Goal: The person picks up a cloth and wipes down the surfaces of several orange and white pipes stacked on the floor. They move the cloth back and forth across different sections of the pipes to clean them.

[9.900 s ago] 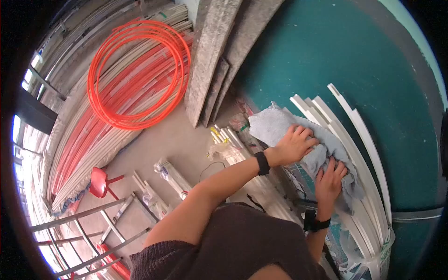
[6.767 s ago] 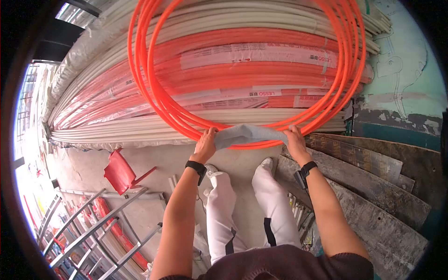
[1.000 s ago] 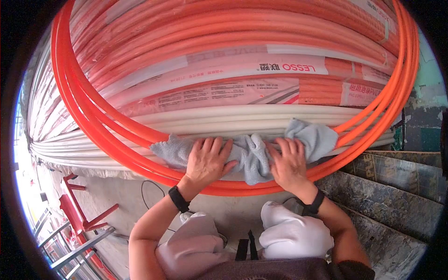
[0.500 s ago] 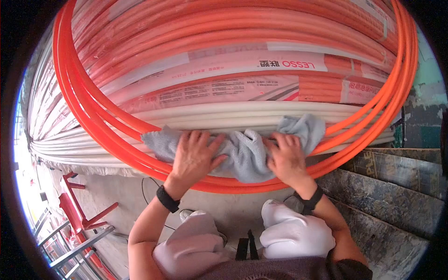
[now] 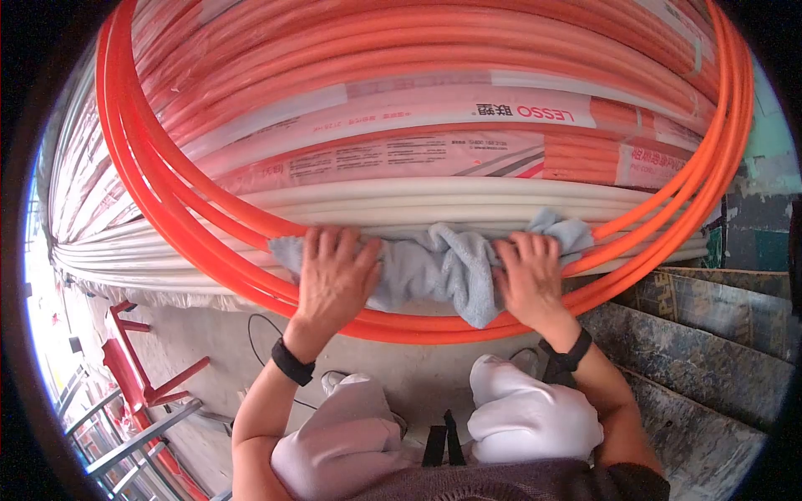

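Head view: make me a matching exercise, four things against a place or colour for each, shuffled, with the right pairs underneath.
Things:
1. Cloth
2. Coil
3. Stool
4. Boards

Places and colours:
A. Red, at the lower left of the picture
B. Dark grey and stained, at the lower right of the picture
C. Blue-grey, under the left hand and right hand
D. Orange, in wide loops in front of the wrapped pipes

Right pairs: 1-C, 2-D, 3-A, 4-B
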A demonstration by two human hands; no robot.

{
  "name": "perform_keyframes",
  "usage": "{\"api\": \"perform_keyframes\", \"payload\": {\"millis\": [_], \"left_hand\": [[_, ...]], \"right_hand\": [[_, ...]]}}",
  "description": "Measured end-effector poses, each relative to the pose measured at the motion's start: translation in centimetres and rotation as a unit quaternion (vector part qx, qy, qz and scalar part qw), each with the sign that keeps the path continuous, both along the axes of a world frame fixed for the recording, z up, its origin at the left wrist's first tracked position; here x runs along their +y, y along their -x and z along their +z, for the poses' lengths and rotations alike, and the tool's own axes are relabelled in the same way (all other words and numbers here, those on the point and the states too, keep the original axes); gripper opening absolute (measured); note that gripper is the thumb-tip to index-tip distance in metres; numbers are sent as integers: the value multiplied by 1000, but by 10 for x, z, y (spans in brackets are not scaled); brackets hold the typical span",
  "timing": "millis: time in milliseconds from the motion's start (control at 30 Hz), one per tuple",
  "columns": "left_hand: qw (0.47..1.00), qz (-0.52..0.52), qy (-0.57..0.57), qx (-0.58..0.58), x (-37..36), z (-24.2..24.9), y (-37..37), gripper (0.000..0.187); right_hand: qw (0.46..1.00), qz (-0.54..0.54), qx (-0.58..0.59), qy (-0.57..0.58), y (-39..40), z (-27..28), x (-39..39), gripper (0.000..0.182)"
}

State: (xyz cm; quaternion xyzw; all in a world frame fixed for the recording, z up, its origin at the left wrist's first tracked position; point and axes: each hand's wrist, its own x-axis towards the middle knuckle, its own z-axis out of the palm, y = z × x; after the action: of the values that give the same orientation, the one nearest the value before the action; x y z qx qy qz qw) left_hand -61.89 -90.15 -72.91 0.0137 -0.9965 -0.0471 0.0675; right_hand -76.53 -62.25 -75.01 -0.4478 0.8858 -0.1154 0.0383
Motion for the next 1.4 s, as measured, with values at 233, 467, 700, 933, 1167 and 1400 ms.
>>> {"api": "perform_keyframes", "payload": {"millis": [233, 467, 700, 933, 1167, 1400], "left_hand": [[998, -40, -46, 2, 18, -10, 1, 44], [994, 86, 60, 32, -54, 14, -10, 37], [976, 141, 101, 131, -54, 28, -13, 29], [996, 68, 59, 22, -35, -1, -9, 33], [998, -26, -20, -57, 21, -6, 0, 35], [997, -61, -1, -56, 41, -7, 9, 30]], "right_hand": [[994, 103, 23, 23, -17, -16, -51, 37], [995, 68, -34, 68, -25, -3, -44, 53], [992, 66, -82, 66, -5, 15, -23, 56], [994, 111, 9, -1, -17, 3, -52, 49], [990, 130, 53, -12, -38, -11, -80, 48], [988, 135, -19, 69, -21, -12, -37, 39]]}}
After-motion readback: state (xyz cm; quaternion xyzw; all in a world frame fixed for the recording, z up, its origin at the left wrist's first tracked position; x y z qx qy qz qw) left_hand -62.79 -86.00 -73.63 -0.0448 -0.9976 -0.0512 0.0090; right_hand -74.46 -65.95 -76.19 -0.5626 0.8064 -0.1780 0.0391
